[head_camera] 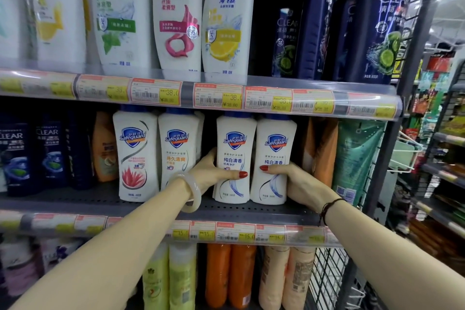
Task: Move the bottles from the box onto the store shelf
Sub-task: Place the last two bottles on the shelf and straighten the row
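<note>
Two white Safeguard bottles with blue caps stand upright side by side on the middle shelf [264, 211]. My left hand [214, 171] wraps the left one [235, 143] from its left side, thumb across the front. My right hand [292, 176] grips the right one [275, 143] from its right side, thumb on the label. Both bottles rest on the shelf board. No box is in view.
Two more white Safeguard bottles [137, 153] stand just left of my left hand, orange pouches [320, 148] and a green pouch to the right. Head & Shoulders bottles [176, 15] and dark Clear bottles fill the upper shelf. Orange and yellow bottles sit below. A wire rack stands at right.
</note>
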The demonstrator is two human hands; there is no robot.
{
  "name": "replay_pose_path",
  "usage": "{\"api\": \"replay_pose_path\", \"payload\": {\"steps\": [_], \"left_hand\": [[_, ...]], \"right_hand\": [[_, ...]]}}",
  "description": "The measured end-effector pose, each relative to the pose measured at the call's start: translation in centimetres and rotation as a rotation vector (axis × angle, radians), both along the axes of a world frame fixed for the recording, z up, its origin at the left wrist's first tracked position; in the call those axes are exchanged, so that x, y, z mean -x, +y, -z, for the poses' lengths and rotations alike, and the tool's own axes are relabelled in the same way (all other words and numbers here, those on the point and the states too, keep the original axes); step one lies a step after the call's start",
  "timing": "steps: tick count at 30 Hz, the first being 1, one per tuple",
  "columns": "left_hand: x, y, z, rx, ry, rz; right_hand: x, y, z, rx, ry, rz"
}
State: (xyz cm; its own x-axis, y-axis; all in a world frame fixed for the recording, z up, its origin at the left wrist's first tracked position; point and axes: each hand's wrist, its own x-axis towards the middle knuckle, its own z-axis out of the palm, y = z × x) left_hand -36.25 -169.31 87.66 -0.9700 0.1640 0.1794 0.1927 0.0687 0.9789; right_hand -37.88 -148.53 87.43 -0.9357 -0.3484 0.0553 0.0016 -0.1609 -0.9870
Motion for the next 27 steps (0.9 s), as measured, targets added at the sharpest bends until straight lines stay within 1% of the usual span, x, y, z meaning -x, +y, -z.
{"api": "replay_pose_path", "payload": {"steps": [13,17,20,24,25,27], "left_hand": [[-0.5,0.0,0.0,0.031,-0.010,0.012],[-0.9,-0.1,0.0,0.077,0.024,0.005],[-1.6,-0.3,-0.3,0.145,0.053,-0.031],[-2.6,-1.5,-0.8,0.329,0.094,-0.036],[-2.8,-1.8,-0.9,0.377,0.096,-0.033],[-3.2,-2.4,-1.4,0.478,0.089,-0.028]], "right_hand": [[-1.1,-0.4,0.0,-0.052,0.051,0.071],[-2.1,-0.3,0.0,-0.123,0.097,0.157],[-3.1,-0.3,-0.1,-0.274,0.175,0.230],[-4.6,0.0,-0.7,-0.548,0.258,0.331],[-4.9,0.1,-0.9,-0.622,0.282,0.357],[-5.7,0.3,-1.2,-0.840,0.336,0.416]]}}
